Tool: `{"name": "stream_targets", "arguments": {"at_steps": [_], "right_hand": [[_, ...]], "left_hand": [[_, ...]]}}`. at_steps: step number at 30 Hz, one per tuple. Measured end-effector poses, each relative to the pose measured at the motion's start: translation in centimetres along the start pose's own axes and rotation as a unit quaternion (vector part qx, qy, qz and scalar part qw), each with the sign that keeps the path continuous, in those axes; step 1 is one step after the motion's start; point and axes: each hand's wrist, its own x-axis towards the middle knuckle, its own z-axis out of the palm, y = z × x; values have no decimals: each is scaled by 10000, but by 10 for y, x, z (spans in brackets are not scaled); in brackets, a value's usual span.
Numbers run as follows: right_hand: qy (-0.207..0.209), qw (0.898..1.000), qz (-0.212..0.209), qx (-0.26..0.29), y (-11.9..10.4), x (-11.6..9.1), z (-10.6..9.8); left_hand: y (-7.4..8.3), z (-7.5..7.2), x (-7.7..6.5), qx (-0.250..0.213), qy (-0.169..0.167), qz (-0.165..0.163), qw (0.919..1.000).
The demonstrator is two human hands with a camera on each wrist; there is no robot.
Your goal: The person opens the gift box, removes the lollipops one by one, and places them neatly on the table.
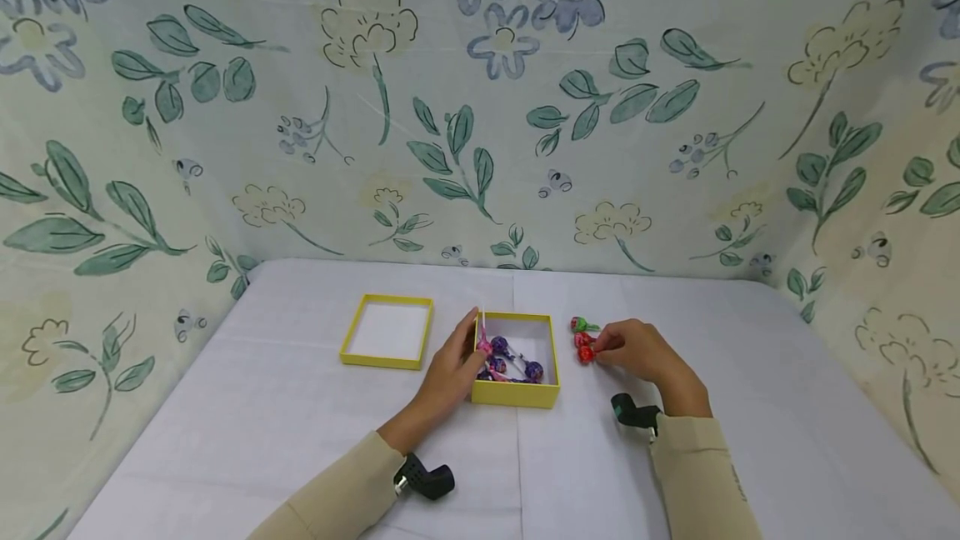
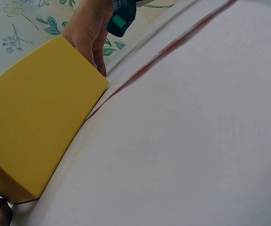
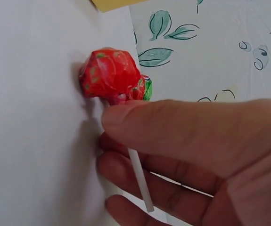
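My left hand (image 1: 450, 365) grips the left wall of a yellow box (image 1: 517, 394), its thumb at the rim. Inside the open-topped box lie several purple-wrapped lollipops (image 1: 533, 371) and a pink one (image 1: 485, 347), their white sticks pointing various ways. To the right of the box, my right hand (image 1: 645, 352) pinches the white stick of a red lollipop (image 3: 109, 73) between thumb and fingers, just below the wrapper. Behind that one are another red lollipop (image 1: 582, 340) and a green-and-red lollipop (image 1: 578, 324). The left wrist view shows the outer side of the box.
A shallow yellow-rimmed lid (image 1: 382, 362) lies white inside up, left of the box. Everything stands on a white-covered table (image 1: 300, 440). A floral cloth (image 1: 450, 148) hangs behind and at both sides. Each wrist carries a small black camera (image 1: 427, 479).
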Motion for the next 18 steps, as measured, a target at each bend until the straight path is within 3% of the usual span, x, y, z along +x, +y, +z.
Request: {"name": "stream_targets", "arguments": {"at_steps": [18], "right_hand": [[12,9994,296,-156,-1,-1,0]], "left_hand": [[1,0,0,30,0,-13,10000]]}}
